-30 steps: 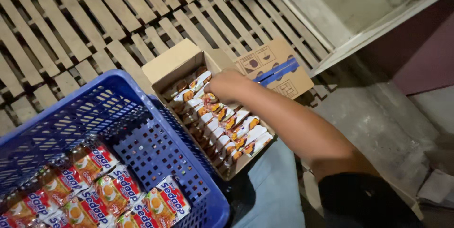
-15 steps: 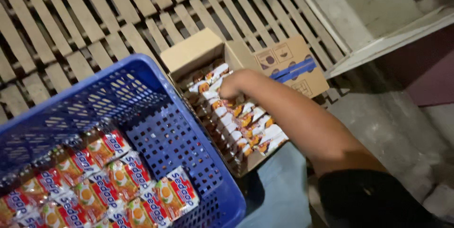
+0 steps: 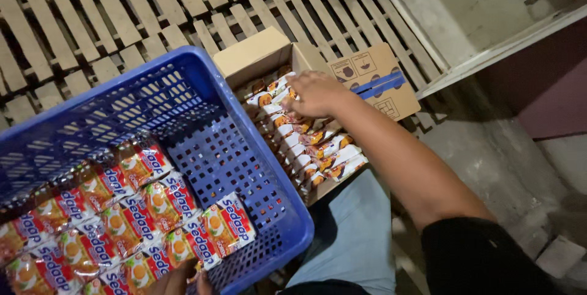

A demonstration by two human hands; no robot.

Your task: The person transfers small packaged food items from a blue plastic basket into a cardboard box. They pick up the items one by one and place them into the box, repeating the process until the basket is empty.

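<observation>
In the open box: the right hand (image 3: 315,93) lies with the palm down on the noodle packets (image 3: 312,145) that stand in rows inside the cardboard box (image 3: 260,56).
Right grip: the fingers are bent over the top packets near the far end of the box; whether they already pinch one packet, I cannot tell.
Below the right hand: more packets of the same kind fill the box, toward the person's knee (image 3: 358,234).
Beside the right hand, to its left: the blue plastic crate (image 3: 244,166) touches the box wall.
Inside the crate: flat noodle packs (image 3: 140,209) lie in rows at the near side.
Left hand (image 3: 180,283): only some fingers show under the near edge of the crate; the grip is hidden.
Under all: a wooden slat pallet (image 3: 92,20).
</observation>
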